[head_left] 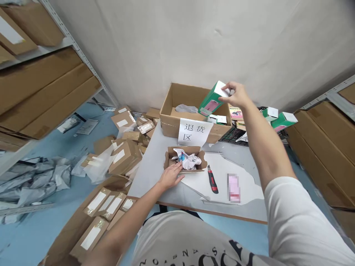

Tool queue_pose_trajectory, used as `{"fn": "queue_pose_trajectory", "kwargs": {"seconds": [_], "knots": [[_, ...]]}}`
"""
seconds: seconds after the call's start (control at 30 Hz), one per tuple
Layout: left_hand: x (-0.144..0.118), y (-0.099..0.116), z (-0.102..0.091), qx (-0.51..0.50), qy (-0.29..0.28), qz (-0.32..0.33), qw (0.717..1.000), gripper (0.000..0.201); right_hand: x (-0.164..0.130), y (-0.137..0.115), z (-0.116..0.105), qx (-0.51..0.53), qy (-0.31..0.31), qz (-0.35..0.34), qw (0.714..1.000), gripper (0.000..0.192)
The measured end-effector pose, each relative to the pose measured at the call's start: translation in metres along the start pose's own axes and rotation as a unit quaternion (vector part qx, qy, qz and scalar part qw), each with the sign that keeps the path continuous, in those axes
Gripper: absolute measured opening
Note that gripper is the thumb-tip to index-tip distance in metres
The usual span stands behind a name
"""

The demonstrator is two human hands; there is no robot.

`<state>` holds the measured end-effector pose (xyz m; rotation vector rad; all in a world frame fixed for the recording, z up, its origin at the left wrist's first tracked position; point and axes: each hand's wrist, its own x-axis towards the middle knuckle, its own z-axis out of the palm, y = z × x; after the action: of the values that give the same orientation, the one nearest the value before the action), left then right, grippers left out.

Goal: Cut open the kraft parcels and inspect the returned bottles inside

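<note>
My right hand (234, 95) grips the white top end of a green and white box (212, 99) with a pink picture on its side. It holds this box tilted over the large open carton (170, 122), whose front bears a white paper sign (194, 132). Inside that carton are a clear plastic bag (186, 108) and another green and white box. My left hand (170, 176) lies with fingers stretched at the near edge of a small open cardboard box (203, 162). Crumpled white paper (190, 162) fills the small box.
A red and black utility knife (212, 180) lies on white sheets (222, 166), left of a blurred pink item (233, 188). More green boxes (283, 121) stand at the right. Parcels (124, 157) pile up left of the table, and a carton of parcels (95, 201) stands at lower left.
</note>
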<state>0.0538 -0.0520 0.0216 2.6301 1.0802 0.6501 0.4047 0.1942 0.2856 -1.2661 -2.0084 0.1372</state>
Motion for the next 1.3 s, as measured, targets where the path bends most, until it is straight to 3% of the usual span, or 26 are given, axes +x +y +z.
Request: {"fn": "queue_pose_trajectory", "kwargs": {"seconds": [0.17, 0.37, 0.57, 0.77, 1.0, 1.3], "knots": [[-0.003, 0.001, -0.004, -0.004, -0.016, -0.004, 1.000, 0.043, 0.010, 0.011, 0.074, -0.042, -0.069, 0.072, 0.994, 0.039], [-0.012, 0.000, -0.006, -0.007, -0.042, -0.017, 0.999, 0.043, -0.008, 0.019, 0.126, -0.023, -0.111, 0.147, 0.983, 0.034], [-0.022, -0.003, -0.003, -0.018, -0.046, -0.030, 0.998, 0.040, -0.002, 0.033, 0.145, 0.003, -0.103, 0.154, 0.983, 0.033], [-0.019, -0.003, -0.005, -0.021, -0.049, -0.028, 0.998, 0.039, 0.010, 0.025, 0.165, 0.024, -0.094, 0.146, 0.984, 0.037], [-0.016, -0.002, -0.006, -0.024, -0.052, -0.035, 0.998, 0.039, -0.006, 0.024, 0.201, -0.055, -0.218, 0.173, 0.959, 0.039], [-0.016, -0.005, -0.005, -0.019, -0.059, -0.040, 0.997, 0.039, -0.004, 0.041, 0.211, -0.102, -0.337, 0.213, 0.911, 0.038]]}}
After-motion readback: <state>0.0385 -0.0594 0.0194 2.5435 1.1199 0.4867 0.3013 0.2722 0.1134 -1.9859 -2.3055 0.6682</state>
